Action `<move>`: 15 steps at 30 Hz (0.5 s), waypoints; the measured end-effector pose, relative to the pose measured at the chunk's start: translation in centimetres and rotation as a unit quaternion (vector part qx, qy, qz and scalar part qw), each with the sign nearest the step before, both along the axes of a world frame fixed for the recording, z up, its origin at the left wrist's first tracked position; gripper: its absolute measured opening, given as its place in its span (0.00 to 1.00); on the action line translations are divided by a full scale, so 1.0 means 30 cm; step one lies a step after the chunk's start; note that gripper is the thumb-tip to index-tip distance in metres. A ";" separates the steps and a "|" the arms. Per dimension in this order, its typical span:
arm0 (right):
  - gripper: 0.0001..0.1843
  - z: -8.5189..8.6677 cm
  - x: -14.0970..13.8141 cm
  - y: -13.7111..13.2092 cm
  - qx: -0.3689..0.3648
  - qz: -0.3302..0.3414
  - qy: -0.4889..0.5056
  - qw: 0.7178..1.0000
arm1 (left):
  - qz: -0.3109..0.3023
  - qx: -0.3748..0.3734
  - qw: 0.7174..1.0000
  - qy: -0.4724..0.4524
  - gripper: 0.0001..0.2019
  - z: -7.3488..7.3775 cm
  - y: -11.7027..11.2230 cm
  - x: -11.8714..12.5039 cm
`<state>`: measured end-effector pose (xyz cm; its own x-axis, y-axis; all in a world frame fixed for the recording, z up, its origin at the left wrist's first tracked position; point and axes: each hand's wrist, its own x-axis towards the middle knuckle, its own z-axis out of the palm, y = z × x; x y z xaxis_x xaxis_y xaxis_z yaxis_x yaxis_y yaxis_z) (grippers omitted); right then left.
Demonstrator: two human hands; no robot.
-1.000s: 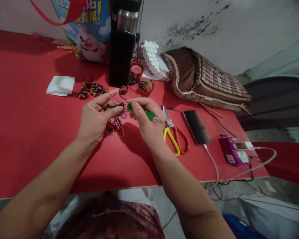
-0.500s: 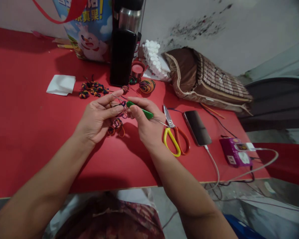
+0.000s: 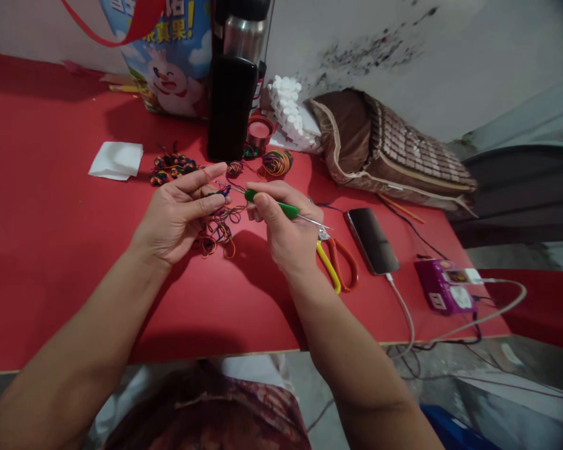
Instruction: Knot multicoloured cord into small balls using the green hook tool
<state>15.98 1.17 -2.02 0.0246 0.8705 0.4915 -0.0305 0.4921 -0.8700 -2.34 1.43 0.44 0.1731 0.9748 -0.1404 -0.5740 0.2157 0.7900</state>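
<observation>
My right hand (image 3: pixel 288 225) is closed round the green handle of a crochet hook (image 3: pixel 284 209). One thin metal end of the hook reaches left to the yarn at my left fingers; the other sticks out to the right. Between thumb and fingers, my left hand (image 3: pixel 176 215) pinches a small piece of dark multicoloured yarn work (image 3: pixel 219 192), its forefinger stretched out with a strand near it. Loose yarn strands (image 3: pixel 218 237) in dark blue, orange and purple hang below onto the table. Behind my hands lie a knotted yarn piece (image 3: pixel 169 167) and a yarn ball (image 3: pixel 277 162).
On the red table (image 3: pixel 65 275), scissors (image 3: pixel 342 262) lie partly behind my right hand, beside a phone (image 3: pixel 371 240) on a cable. A purple box (image 3: pixel 443 287) stands at right. A black phone (image 3: pixel 231 109), printed bag (image 3: pixel 169 69), cushion (image 3: pixel 394 144) and white paper (image 3: pixel 116 160) are farther back.
My right hand has moved right with the crochet hook, now covering more of the scissors. My left hand has shifted slightly left and down with the yarn work, and more loose strands show.
</observation>
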 end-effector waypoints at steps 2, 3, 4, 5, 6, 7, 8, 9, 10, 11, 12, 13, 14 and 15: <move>0.13 0.009 0.009 0.002 0.010 -0.002 -0.015 1.000 | -0.006 0.000 1.000 0.003 0.22 0.004 0.000 -0.008; 0.12 0.015 0.014 0.003 0.016 -0.001 -0.020 1.000 | -0.010 0.000 1.000 0.004 0.22 0.008 0.000 -0.012; 0.11 0.020 0.019 0.004 0.021 0.004 -0.022 1.000 | -0.017 -0.002 1.000 0.006 0.22 0.012 0.001 -0.016; 0.10 0.024 0.024 0.004 0.027 0.009 -0.020 0.999 | -0.024 -0.005 1.000 0.011 0.22 0.018 0.001 -0.020; 0.08 0.028 0.028 0.005 0.032 0.014 -0.016 0.999 | -0.030 -0.007 0.999 0.017 0.22 0.023 0.001 -0.024; 0.07 0.030 0.033 0.007 0.037 0.019 -0.012 0.999 | -0.035 -0.010 0.999 0.024 0.22 0.028 0.001 -0.029; 0.07 0.032 0.037 0.008 0.040 0.022 -0.010 0.999 | -0.038 -0.011 0.999 0.032 0.22 0.033 0.001 -0.033; 0.07 0.034 0.042 0.009 0.041 0.023 -0.009 0.999 | -0.042 -0.011 0.998 0.040 0.22 0.036 0.000 -0.036; 0.07 0.035 0.046 0.010 0.039 0.025 -0.010 0.999 | -0.046 -0.009 0.998 0.045 0.22 0.038 0.000 -0.040; 0.08 0.037 0.050 0.011 0.037 0.026 -0.013 0.999 | -0.050 -0.004 0.998 0.046 0.22 0.039 -0.001 -0.043; 0.08 0.039 0.054 0.011 0.033 0.029 -0.015 0.999 | -0.054 0.003 0.997 0.046 0.22 0.038 -0.001 -0.045; 0.09 0.040 0.058 0.011 0.031 0.032 -0.015 0.999 | -0.059 0.010 0.997 0.043 0.22 0.036 -0.001 -0.047; 0.09 0.042 0.062 0.012 0.030 0.036 -0.014 0.999 | -0.064 0.019 0.997 0.040 0.22 0.034 -0.001 -0.048; 0.09 0.044 0.066 0.012 0.031 0.041 -0.012 0.999 | -0.069 0.026 0.997 0.039 0.21 0.032 0.000 -0.050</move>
